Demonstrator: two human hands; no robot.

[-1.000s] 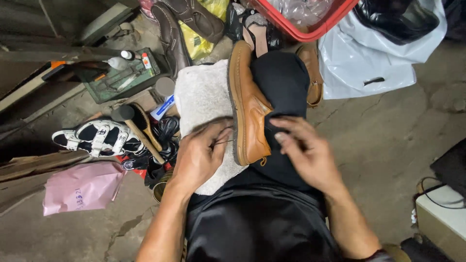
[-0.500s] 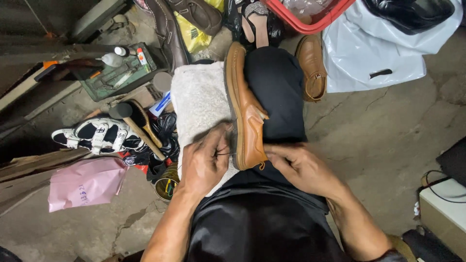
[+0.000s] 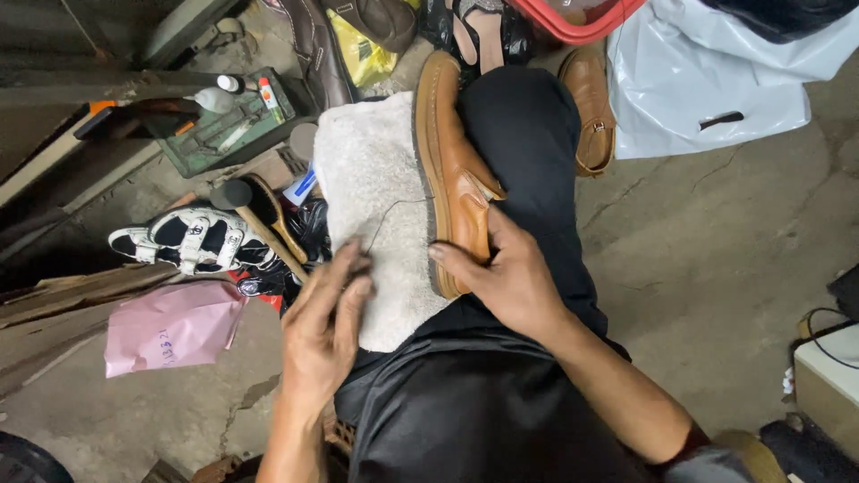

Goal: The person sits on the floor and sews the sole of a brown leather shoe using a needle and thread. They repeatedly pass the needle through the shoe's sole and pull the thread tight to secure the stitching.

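Observation:
A tan leather shoe (image 3: pixel 452 170) lies on its side across my lap, sole edge facing left. My right hand (image 3: pixel 506 277) grips its heel end. A white fuzzy cloth (image 3: pixel 371 197) covers my left knee beside the shoe. A thin dark thread (image 3: pixel 394 207) runs from the shoe's sole edge across the cloth to the fingertips of my left hand (image 3: pixel 327 326), which pinches it and sits to the left of the shoe, over the cloth's lower corner.
The matching tan shoe (image 3: pixel 591 107) stands on the concrete floor by my right knee, next to a white plastic bag (image 3: pixel 707 80) and a red basket (image 3: pixel 582 22). Left of me lie a green toolbox (image 3: pixel 224 125), a brush (image 3: pixel 264 210), white sandals (image 3: pixel 188 241) and a pink bag (image 3: pixel 170 326).
My left hand has drawn away from the shoe's sole edge to the lower left, pulling the thread out. My right hand slid up onto the heel.

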